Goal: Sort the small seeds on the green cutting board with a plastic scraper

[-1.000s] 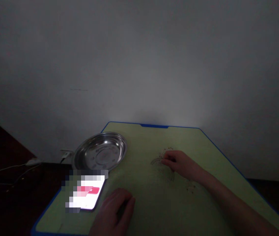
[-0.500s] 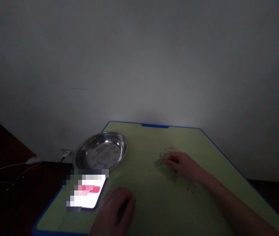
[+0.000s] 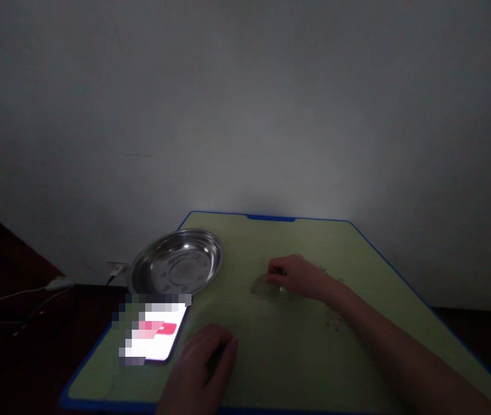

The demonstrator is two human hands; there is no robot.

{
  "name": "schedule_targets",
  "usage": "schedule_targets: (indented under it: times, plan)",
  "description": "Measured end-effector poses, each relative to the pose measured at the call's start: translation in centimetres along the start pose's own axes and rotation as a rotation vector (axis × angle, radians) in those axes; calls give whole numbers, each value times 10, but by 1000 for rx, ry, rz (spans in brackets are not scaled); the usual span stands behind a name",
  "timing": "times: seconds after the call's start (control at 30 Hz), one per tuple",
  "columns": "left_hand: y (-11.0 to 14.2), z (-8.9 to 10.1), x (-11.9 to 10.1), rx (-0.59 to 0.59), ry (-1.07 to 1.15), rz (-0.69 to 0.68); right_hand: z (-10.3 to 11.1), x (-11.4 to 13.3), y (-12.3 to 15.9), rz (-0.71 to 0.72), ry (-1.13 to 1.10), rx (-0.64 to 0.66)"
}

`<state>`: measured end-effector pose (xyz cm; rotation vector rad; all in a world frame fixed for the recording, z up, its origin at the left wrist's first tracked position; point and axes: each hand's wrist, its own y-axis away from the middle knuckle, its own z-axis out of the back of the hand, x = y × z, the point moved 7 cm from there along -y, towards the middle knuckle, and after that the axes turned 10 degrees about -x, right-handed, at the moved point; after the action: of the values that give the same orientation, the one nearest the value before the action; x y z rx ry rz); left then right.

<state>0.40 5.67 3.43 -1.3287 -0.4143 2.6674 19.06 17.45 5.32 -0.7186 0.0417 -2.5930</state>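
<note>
My right hand [image 3: 295,278] pinches a thin, clear plastic piece [image 3: 267,289] between thumb and fingers, low over the green table [image 3: 245,323]. The piece looks rounded, but dim light and blur leave its exact kind unclear. Small dark-spotted marks or bits [image 3: 334,321] show on the tabletop beside my right wrist; others are partly covered by the hand. Near the front edge lies my left hand [image 3: 204,360], loosely curved with the thumb apart from the fingers and nothing visible in it.
A shiny metal basin [image 3: 185,268] stands at the table's left side. Before it lies a phone [image 3: 157,340] with a lit screen, partly pixelated. A plain wall [image 3: 245,115] rises behind the table, and white cables [image 3: 21,294] run on the floor at left.
My right hand has moved left across the table with the clear plastic piece, which now appears turned and rounder. My left hand has stayed nearly still.
</note>
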Motion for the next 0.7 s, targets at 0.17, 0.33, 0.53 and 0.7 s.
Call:
schedule_targets:
  times: [0.17,0.33,0.53,0.7]
  plan:
    - [1,2,1,-19,11,10,-11,27,9,73,-97,97]
    - [2,6,6,-65,4,35,-25,42,33,108,-211,217]
    - [2,6,5,-76,0,38,-28,47,56,94,-214,293]
    - [-1,5,5,-60,-13,17,-28,44,70,65,-195,342]
